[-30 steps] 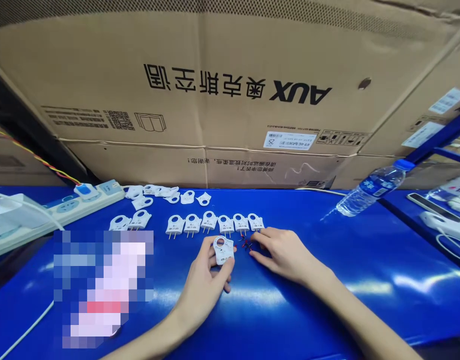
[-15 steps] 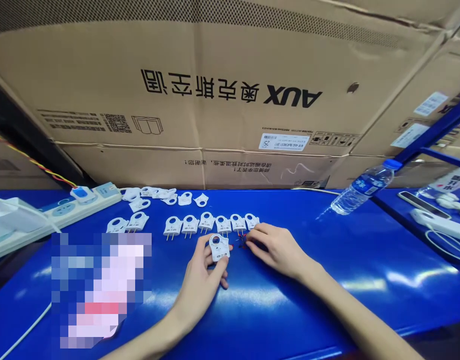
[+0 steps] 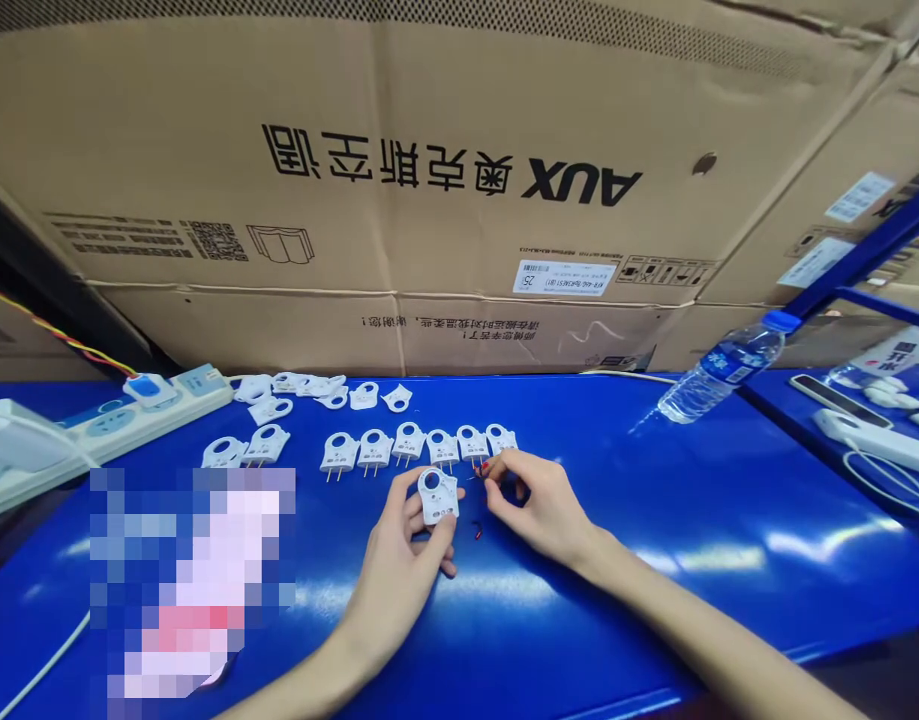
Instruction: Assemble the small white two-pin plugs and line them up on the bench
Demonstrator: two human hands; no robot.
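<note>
My left hand is closed around the edges of a white plastic plug housing with a round hole at its top. Its thumb presses on the lower front. Just to the right, my right hand pinches a small red-tipped part with thin wire leads; its exact kind is too small to tell. Below those fingertips lies a tiny red and black piece on the blue table. Behind both hands stands a row of similar white plugs, several with metal prongs pointing toward me.
More white housings lie at the back left, near a power strip. A blurred pink patch covers something at left. At right are a water bottle, a phone and a blue metal frame. Large cardboard boxes form the back.
My right hand has lifted slightly from the small wired parts with one pinched in its fingers. A red and black piece now shows apart on the table. My left hand keeps its hold.
</note>
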